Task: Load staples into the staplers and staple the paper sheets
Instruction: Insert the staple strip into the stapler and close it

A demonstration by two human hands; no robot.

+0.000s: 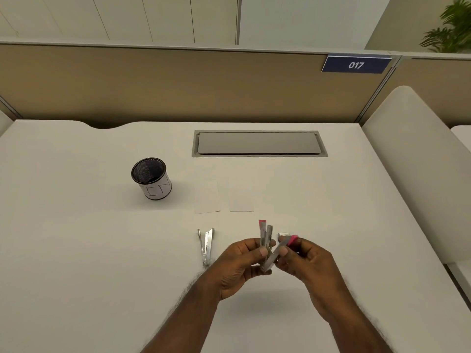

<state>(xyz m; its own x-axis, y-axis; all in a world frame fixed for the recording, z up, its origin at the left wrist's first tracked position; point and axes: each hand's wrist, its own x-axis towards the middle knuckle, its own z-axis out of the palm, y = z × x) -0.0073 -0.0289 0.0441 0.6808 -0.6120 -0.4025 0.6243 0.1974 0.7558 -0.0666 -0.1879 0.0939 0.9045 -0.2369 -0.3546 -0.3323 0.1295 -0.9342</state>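
Head view: the left hand (242,263) grips the body of a pink stapler (267,248), which is swung open above the near middle of the desk (76,250). The right hand (303,261) pinches its pink-tipped arm. A second, silver stapler (207,245) lies open just left of the hands, and 2 paper sheets (221,197) lie further toward the far edge. I cannot see any staples clearly. The opened arm may snap shut on a finger, or a staple strip may slip out and scatter.

Even, soft overhead light, warm beige cast, faint shadow on the tabletop (76,250) beneath the hands, no glare, wide-angle bowing at the edges, slight softness overall, white paper sheets (207,197) nearly washed out.
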